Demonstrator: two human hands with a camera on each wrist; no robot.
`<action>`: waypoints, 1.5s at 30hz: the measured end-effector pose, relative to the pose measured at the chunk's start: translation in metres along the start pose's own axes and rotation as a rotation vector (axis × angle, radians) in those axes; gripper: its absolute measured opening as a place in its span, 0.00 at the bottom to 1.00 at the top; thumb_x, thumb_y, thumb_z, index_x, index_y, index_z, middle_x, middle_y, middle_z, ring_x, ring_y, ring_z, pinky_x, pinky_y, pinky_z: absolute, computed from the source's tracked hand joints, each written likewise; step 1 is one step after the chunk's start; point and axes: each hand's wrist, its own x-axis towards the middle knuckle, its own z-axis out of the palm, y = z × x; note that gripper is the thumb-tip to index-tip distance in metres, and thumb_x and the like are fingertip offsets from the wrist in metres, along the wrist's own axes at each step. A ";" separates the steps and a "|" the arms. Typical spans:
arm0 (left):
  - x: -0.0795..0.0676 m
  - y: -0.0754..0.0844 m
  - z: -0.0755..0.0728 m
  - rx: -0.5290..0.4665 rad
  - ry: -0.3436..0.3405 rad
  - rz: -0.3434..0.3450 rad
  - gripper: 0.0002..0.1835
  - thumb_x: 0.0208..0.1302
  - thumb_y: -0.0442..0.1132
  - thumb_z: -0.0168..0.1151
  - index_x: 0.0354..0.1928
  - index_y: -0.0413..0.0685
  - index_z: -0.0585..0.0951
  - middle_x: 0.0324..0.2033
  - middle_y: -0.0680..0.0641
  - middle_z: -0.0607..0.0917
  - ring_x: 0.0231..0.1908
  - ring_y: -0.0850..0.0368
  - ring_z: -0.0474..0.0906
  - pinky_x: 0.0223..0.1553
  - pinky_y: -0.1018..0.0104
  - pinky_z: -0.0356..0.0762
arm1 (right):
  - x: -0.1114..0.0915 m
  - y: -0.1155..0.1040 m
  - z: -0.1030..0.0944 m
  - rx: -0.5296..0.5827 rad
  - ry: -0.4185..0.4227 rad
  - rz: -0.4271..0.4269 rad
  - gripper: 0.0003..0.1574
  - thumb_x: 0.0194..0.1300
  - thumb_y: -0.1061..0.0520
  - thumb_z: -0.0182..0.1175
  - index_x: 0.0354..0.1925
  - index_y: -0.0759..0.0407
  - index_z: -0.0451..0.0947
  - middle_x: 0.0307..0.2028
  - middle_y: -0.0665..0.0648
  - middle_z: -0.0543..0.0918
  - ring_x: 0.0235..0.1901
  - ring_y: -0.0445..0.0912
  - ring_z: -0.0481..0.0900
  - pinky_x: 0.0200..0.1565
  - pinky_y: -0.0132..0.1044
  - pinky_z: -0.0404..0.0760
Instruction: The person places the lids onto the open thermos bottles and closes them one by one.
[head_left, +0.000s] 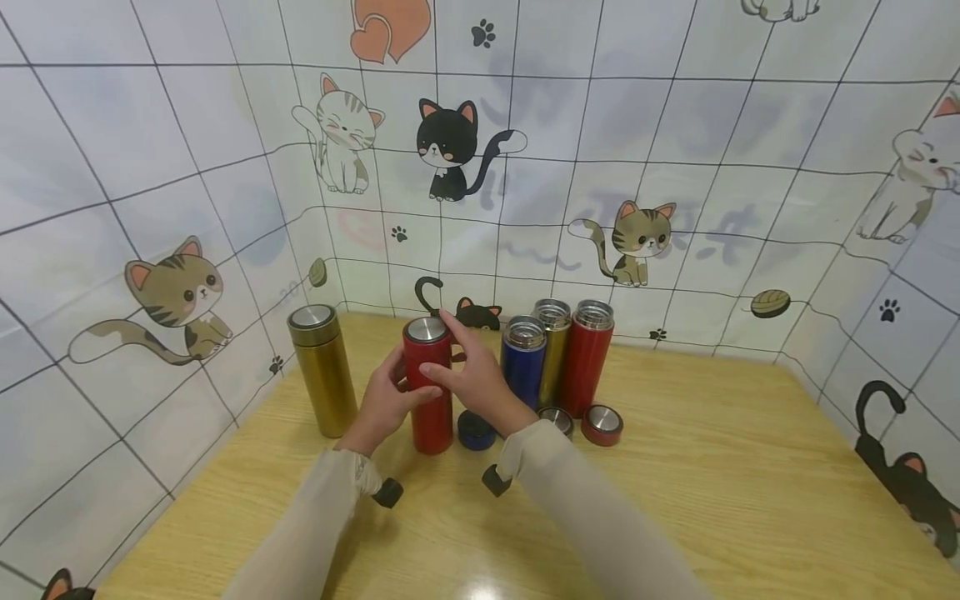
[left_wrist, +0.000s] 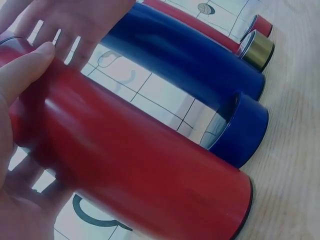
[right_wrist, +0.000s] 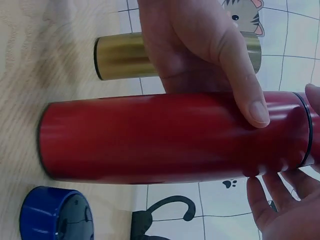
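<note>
A red thermos bottle [head_left: 431, 421] with a steel-topped red lid [head_left: 427, 330] stands upright on the table. My left hand [head_left: 386, 400] grips its upper body from the left, thumb across the front, as the right wrist view also shows. Around the top, my right hand [head_left: 480, 375] holds the bottle from the right; its thumb lies on the front and a forefinger reaches up beside the lid. The black seam ring under the lid shows in the right wrist view. By the bottle's base lies a blue lid [head_left: 476, 431].
Uncapped blue [head_left: 522, 371], gold [head_left: 553, 342] and red [head_left: 588, 358] bottles stand close together on the right. Before them lie a gold lid [head_left: 557, 419] and a red lid [head_left: 602, 425]. A capped gold bottle [head_left: 324, 379] stands left. Cat-printed sheeting [head_left: 555, 125] walls the table.
</note>
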 end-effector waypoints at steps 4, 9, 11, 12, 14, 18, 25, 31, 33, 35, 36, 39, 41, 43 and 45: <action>0.003 -0.001 -0.002 -0.010 0.008 0.015 0.43 0.57 0.39 0.73 0.73 0.59 0.61 0.61 0.46 0.75 0.61 0.47 0.71 0.61 0.47 0.68 | -0.004 0.005 0.002 0.032 0.023 0.007 0.50 0.63 0.55 0.67 0.75 0.52 0.53 0.64 0.56 0.72 0.61 0.50 0.70 0.53 0.50 0.77; 0.007 -0.004 -0.005 -0.003 0.038 0.020 0.44 0.57 0.41 0.73 0.73 0.58 0.61 0.61 0.46 0.76 0.61 0.48 0.71 0.61 0.47 0.67 | -0.009 0.010 0.007 0.032 0.031 0.047 0.50 0.62 0.54 0.68 0.75 0.47 0.53 0.64 0.55 0.71 0.60 0.49 0.71 0.53 0.51 0.76; 0.009 -0.005 -0.006 0.007 0.055 0.024 0.44 0.56 0.42 0.74 0.72 0.59 0.62 0.60 0.47 0.76 0.60 0.49 0.71 0.61 0.47 0.67 | -0.011 0.012 0.008 0.029 0.027 0.067 0.49 0.62 0.53 0.68 0.75 0.46 0.54 0.64 0.55 0.72 0.59 0.50 0.72 0.53 0.53 0.76; 0.010 -0.006 -0.007 0.011 0.061 0.025 0.44 0.55 0.42 0.74 0.72 0.59 0.62 0.60 0.47 0.76 0.60 0.49 0.71 0.61 0.46 0.67 | -0.013 0.014 0.008 0.026 0.024 0.079 0.49 0.62 0.52 0.67 0.75 0.45 0.55 0.64 0.55 0.72 0.59 0.50 0.72 0.53 0.52 0.76; 0.012 -0.008 -0.007 0.015 0.075 0.034 0.44 0.54 0.43 0.75 0.72 0.58 0.63 0.60 0.47 0.76 0.60 0.48 0.72 0.61 0.46 0.67 | -0.015 0.017 0.009 0.018 0.015 0.097 0.47 0.63 0.51 0.67 0.74 0.45 0.57 0.65 0.55 0.71 0.59 0.51 0.72 0.54 0.53 0.76; 0.016 -0.011 -0.009 0.019 0.092 0.037 0.45 0.54 0.43 0.75 0.72 0.59 0.62 0.61 0.47 0.76 0.59 0.48 0.72 0.61 0.46 0.68 | -0.022 0.025 0.012 0.003 -0.020 0.134 0.46 0.63 0.52 0.67 0.74 0.50 0.58 0.66 0.56 0.69 0.63 0.54 0.69 0.56 0.54 0.74; 0.022 -0.012 -0.011 0.012 0.100 0.024 0.44 0.56 0.39 0.74 0.73 0.59 0.61 0.62 0.47 0.75 0.61 0.47 0.71 0.61 0.47 0.68 | -0.031 0.036 0.016 -0.099 -0.068 0.221 0.44 0.64 0.53 0.66 0.73 0.56 0.59 0.67 0.60 0.68 0.64 0.55 0.67 0.59 0.53 0.71; 0.023 -0.005 -0.011 0.030 0.101 0.021 0.44 0.57 0.37 0.72 0.73 0.56 0.60 0.63 0.45 0.73 0.62 0.46 0.70 0.60 0.46 0.68 | -0.037 0.041 0.020 -0.176 -0.078 0.322 0.45 0.63 0.49 0.67 0.72 0.55 0.60 0.66 0.61 0.69 0.64 0.57 0.67 0.58 0.53 0.72; 0.025 -0.009 -0.012 0.032 0.111 0.027 0.45 0.56 0.40 0.73 0.73 0.59 0.61 0.62 0.47 0.74 0.61 0.47 0.70 0.60 0.46 0.69 | -0.037 0.043 0.022 -0.184 -0.088 0.346 0.45 0.63 0.48 0.67 0.72 0.55 0.60 0.67 0.60 0.68 0.65 0.56 0.65 0.60 0.53 0.70; 0.028 -0.016 -0.013 0.029 0.117 0.029 0.45 0.55 0.42 0.75 0.73 0.63 0.61 0.62 0.49 0.74 0.61 0.48 0.70 0.59 0.45 0.69 | -0.038 0.045 0.023 -0.206 -0.101 0.360 0.46 0.63 0.48 0.67 0.72 0.56 0.60 0.68 0.59 0.67 0.67 0.56 0.64 0.63 0.54 0.67; 0.029 -0.017 -0.013 0.027 0.119 0.031 0.45 0.54 0.42 0.75 0.72 0.63 0.61 0.62 0.49 0.74 0.61 0.47 0.71 0.59 0.45 0.70 | -0.039 0.046 0.023 -0.219 -0.108 0.362 0.46 0.63 0.47 0.67 0.72 0.56 0.60 0.68 0.59 0.67 0.67 0.55 0.62 0.64 0.54 0.65; 0.033 -0.022 -0.012 0.026 0.119 0.035 0.46 0.54 0.43 0.75 0.72 0.64 0.61 0.62 0.49 0.74 0.61 0.47 0.71 0.58 0.44 0.70 | -0.042 0.049 0.024 -0.248 -0.136 0.367 0.46 0.63 0.45 0.66 0.72 0.58 0.60 0.68 0.59 0.66 0.68 0.55 0.61 0.66 0.54 0.62; 0.034 -0.024 -0.012 0.028 0.117 0.040 0.46 0.53 0.44 0.76 0.73 0.64 0.61 0.62 0.49 0.74 0.61 0.47 0.71 0.58 0.44 0.70 | -0.044 0.050 0.025 -0.254 -0.150 0.375 0.46 0.63 0.44 0.66 0.72 0.59 0.60 0.68 0.59 0.66 0.69 0.56 0.60 0.66 0.54 0.61; 0.036 -0.026 -0.013 0.032 0.118 0.038 0.46 0.53 0.44 0.76 0.72 0.64 0.61 0.62 0.49 0.74 0.60 0.47 0.71 0.58 0.44 0.71 | -0.046 0.051 0.025 -0.255 -0.165 0.385 0.46 0.63 0.43 0.65 0.72 0.59 0.60 0.69 0.59 0.66 0.69 0.56 0.60 0.66 0.55 0.61; 0.037 -0.026 -0.012 0.032 0.119 0.041 0.45 0.54 0.44 0.75 0.72 0.64 0.62 0.62 0.49 0.74 0.60 0.47 0.72 0.57 0.44 0.71 | -0.048 0.052 0.026 -0.257 -0.177 0.398 0.46 0.63 0.42 0.65 0.71 0.59 0.60 0.69 0.60 0.65 0.69 0.57 0.59 0.66 0.55 0.61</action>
